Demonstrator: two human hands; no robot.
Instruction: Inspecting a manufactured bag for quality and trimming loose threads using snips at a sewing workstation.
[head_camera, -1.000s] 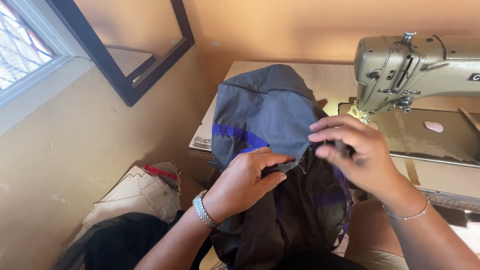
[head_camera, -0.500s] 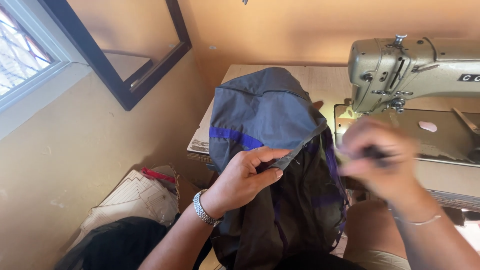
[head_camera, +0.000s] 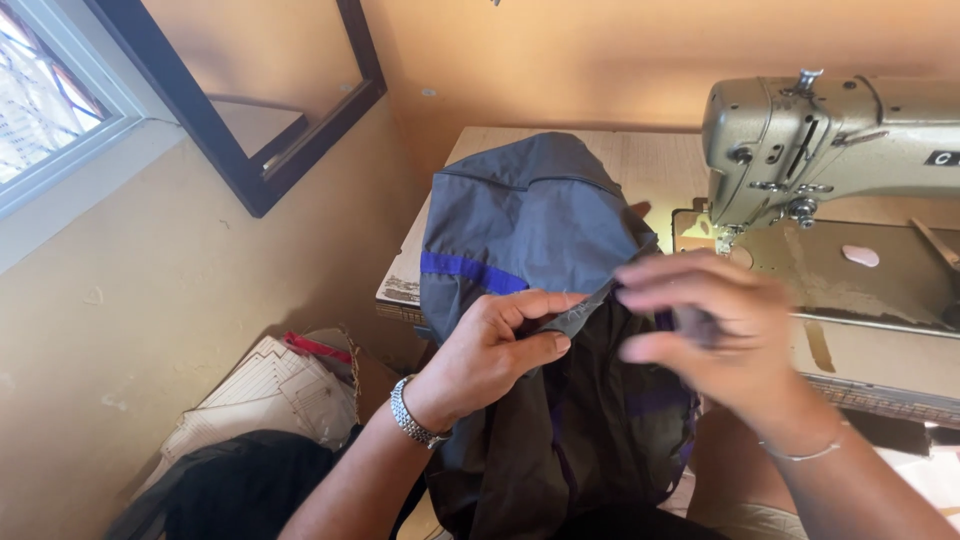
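A grey garment (head_camera: 530, 220) of thin, smooth woven cloth, crossed by a bright purple band (head_camera: 470, 270) and edged with stitched seams, is draped in a rounded hump over the near edge of a pale wooden sewing table (head_camera: 650, 165) and hangs in darker, crumpled folds into the person's lap. The left hand (head_camera: 485, 350), with a metal link watch (head_camera: 408, 412) at the wrist, pinches a narrow edge of the cloth between thumb and curled fingers, so the fabric rises above the grip and falls away below it. The right hand (head_camera: 715, 330), wearing a thin bangle (head_camera: 800, 452), is blurred just to the right of that pinched edge, over the dark folds; whether its fingers are closed on the cloth cannot be told. Behind stands a boxy, olive-grey metal sewing machine (head_camera: 830, 140) on its flat bed. On the floor at the left lie pale paper patterns (head_camera: 270, 395) and a heap of black cloth (head_camera: 240, 485).
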